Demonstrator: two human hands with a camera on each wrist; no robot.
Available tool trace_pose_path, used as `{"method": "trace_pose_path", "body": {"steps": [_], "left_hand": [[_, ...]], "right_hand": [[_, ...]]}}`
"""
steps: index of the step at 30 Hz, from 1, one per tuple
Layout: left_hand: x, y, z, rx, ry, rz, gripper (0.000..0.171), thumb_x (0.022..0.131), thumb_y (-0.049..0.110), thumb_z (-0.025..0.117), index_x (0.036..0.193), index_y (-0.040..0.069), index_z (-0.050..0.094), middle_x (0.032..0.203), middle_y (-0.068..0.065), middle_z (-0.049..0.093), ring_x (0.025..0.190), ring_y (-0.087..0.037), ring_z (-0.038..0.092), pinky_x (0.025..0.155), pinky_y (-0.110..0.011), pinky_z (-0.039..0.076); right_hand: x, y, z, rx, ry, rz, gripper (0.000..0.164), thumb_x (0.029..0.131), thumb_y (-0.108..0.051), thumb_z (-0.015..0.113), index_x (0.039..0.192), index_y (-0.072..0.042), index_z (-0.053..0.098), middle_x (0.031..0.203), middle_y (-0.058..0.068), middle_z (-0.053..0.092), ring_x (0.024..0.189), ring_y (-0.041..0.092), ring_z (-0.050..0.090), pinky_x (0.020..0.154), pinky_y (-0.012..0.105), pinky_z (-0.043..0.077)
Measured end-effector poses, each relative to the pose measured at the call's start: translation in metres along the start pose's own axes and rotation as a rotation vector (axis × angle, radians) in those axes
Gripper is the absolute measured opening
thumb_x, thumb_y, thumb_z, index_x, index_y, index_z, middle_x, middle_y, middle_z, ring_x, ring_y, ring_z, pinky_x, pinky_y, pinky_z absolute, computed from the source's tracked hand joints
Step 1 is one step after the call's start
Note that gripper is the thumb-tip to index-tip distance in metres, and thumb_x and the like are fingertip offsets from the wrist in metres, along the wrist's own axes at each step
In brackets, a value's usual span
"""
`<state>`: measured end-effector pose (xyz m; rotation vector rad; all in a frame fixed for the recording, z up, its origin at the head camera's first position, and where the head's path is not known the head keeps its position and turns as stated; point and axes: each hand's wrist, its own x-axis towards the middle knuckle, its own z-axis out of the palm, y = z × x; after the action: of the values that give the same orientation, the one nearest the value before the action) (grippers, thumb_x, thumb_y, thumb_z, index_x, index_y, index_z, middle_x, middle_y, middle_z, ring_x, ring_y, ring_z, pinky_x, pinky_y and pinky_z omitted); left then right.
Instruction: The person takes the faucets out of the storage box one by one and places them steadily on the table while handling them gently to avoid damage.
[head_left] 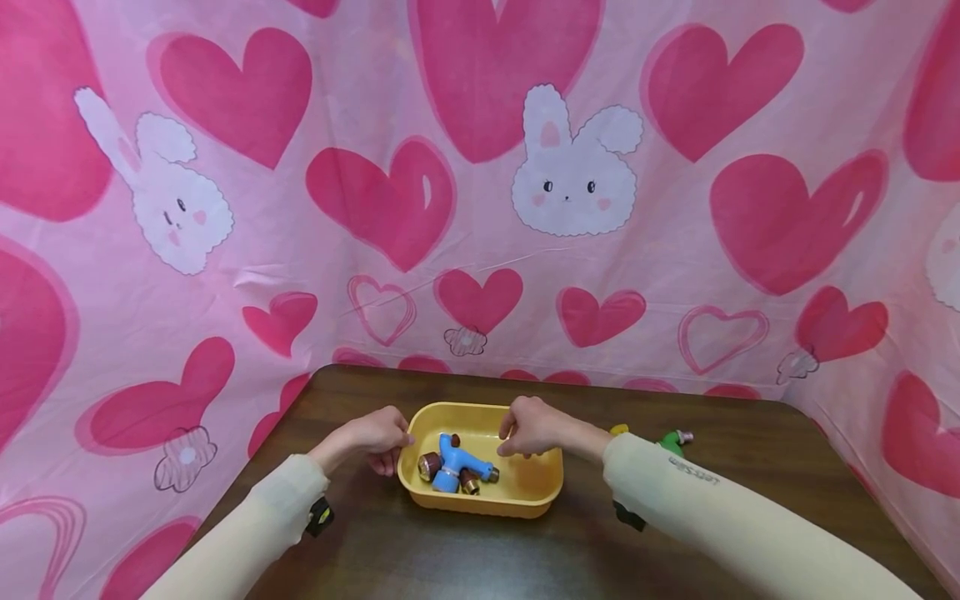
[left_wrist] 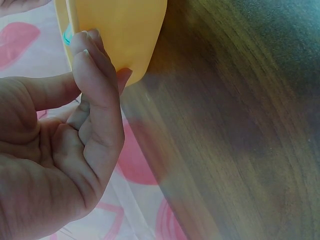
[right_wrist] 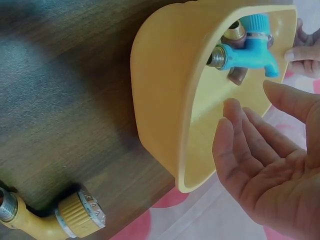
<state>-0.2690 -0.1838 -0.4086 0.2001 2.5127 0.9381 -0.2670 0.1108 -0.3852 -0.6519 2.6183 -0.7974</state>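
Nearest the wearer, two pale sleeves (head_left: 720, 496) reach across the dark wooden desk (head_left: 360, 542) to a yellow basin (right_wrist: 160, 90) standing upright on it. Toward the left inside the basin lies a blue tap (head_left: 467, 458), resting over a brown tap (head_left: 429, 465) that it partly hides.

The step in hand looks like steadying the basin while the other hand works over it. To do it well, the left hand (head_left: 378, 433) should bear lightly and evenly on the wall, since a sharp pull could tip the basin or set the loose taps rolling. The right hand (head_left: 532, 429) would do best to stay high enough to clear the rim and to leave the overlapping taps undisturbed.

As for the grip, the left one is closed in a pinch on the basin's left edge, thumb at the rim and fingers along the outside. The right grip is slack and well parted, thumb away from gently bent fingers; it has hold of nothing and hangs over the basin's right part, apart from both taps.

Beyond the right forearm, on the desk outside the basin, lie a yellow tap (right_wrist: 80, 215) and a green tap (head_left: 671, 443), partly covered by the sleeve in the head view. A pink heart-printed cloth (head_left: 645, 250) hangs behind.
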Motion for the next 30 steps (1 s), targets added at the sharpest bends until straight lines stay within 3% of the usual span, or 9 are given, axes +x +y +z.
{"method": "trace_pose_path", "body": {"steps": [8,21,30], "left_hand": [[0.001,0.001,0.0,0.015,-0.008,-0.01,0.022,0.106,0.008,0.06,0.09,-0.003,0.07,0.059,-0.01,0.064,0.044,-0.013,0.059,0.047,-0.028,0.057],[0.001,0.0,-0.001,0.017,-0.01,-0.002,0.022,0.106,0.008,0.06,0.09,-0.002,0.07,0.059,-0.01,0.064,0.043,-0.013,0.058,0.048,-0.028,0.057],[0.001,0.001,-0.001,0.023,-0.012,-0.003,0.022,0.107,0.009,0.06,0.091,-0.001,0.071,0.06,-0.01,0.064,0.044,-0.013,0.059,0.048,-0.028,0.057]], "right_hand": [[0.008,-0.001,0.0,-0.035,-0.037,-0.031,0.022,0.089,-0.014,0.085,0.104,0.001,0.079,0.076,0.012,0.075,0.069,0.035,0.073,0.051,0.028,0.053],[0.022,-0.005,0.002,-0.079,-0.05,-0.057,0.025,0.086,-0.016,0.088,0.104,0.001,0.08,0.069,-0.002,0.069,0.062,0.023,0.071,0.053,0.029,0.057],[0.029,-0.011,0.01,-0.083,-0.079,-0.054,0.023,0.085,-0.015,0.09,0.099,0.0,0.08,0.074,-0.001,0.069,0.066,0.028,0.074,0.055,0.031,0.058]]}}
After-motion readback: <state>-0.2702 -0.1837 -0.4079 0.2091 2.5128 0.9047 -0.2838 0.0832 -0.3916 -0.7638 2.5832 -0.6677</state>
